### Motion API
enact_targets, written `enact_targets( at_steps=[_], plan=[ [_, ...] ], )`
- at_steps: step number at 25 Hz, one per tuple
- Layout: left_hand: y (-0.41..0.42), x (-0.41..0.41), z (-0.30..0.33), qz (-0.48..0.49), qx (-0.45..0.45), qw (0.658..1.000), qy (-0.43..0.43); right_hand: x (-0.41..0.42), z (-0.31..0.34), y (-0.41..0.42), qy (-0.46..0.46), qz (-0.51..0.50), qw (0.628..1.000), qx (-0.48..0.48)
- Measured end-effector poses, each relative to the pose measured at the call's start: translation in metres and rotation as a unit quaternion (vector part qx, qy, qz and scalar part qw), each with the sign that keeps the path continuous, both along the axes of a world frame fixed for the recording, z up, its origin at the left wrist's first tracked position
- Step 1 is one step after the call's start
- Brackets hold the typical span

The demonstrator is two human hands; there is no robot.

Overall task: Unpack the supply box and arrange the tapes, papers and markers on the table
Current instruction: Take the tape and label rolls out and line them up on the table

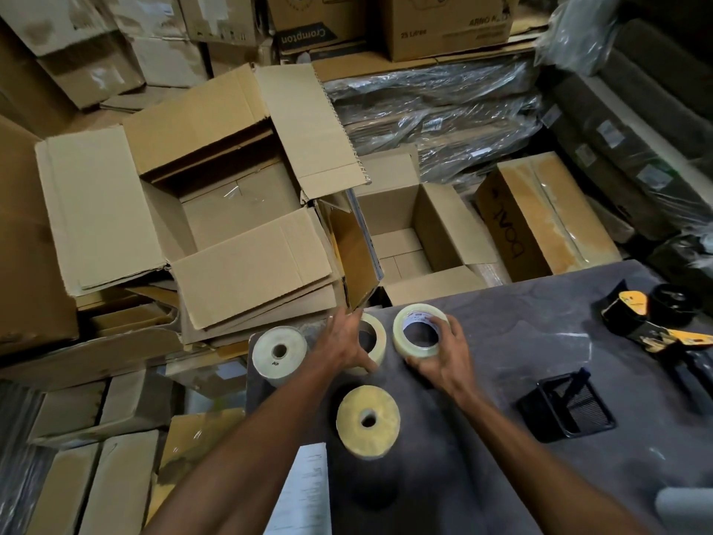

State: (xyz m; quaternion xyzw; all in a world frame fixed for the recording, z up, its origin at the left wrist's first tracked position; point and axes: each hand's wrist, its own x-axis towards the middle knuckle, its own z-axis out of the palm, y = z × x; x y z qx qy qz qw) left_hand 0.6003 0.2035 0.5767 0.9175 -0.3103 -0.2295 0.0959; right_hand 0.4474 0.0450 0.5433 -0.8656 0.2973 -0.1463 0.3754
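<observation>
Clear tape roll [420, 330] gripped by right hand [443, 355], fingers curled round rim, for lining up on table [540, 341]; neighbouring roll [374, 337] steadied by flat, open left hand [347, 337].

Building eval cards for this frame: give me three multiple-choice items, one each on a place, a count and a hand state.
1. Where does the black mesh pen holder sit?
A on the dark grey table
B inside a box
C on the floor

2. How many tape rolls are on the table?
A two
B four
C six

3. What is the right hand doing?
A hanging idle
B gripping the clear tape roll with the white core label
C holding a marker

Key: 1 A, it lies right of the rolls; 2 B, four rolls show; 3 B, fingers curl round its rim.
</observation>
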Motion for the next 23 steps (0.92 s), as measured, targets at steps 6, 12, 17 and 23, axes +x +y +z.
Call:
enact_targets(
  at_steps=[6, 12, 17, 23],
  plan=[
    [-0.036, -0.017, 0.001, -0.022, -0.011, 1.000, -0.014, -0.012, -0.006, -0.030, 0.007, -0.066, 0.998, -0.006],
    [-0.040, -0.018, 0.001, -0.024, -0.005, 1.000, -0.017, -0.011, -0.007, -0.032, 0.000, -0.095, 0.995, -0.005],
    [-0.037, -0.020, 0.001, -0.022, -0.024, 0.999, -0.020, -0.010, -0.012, -0.033, 0.009, -0.086, 0.996, 0.000],
    [-0.039, -0.025, -0.003, -0.006, -0.031, 0.999, -0.029, 0.000, -0.007, -0.049, 0.024, -0.067, 0.997, 0.026]
  ],
)
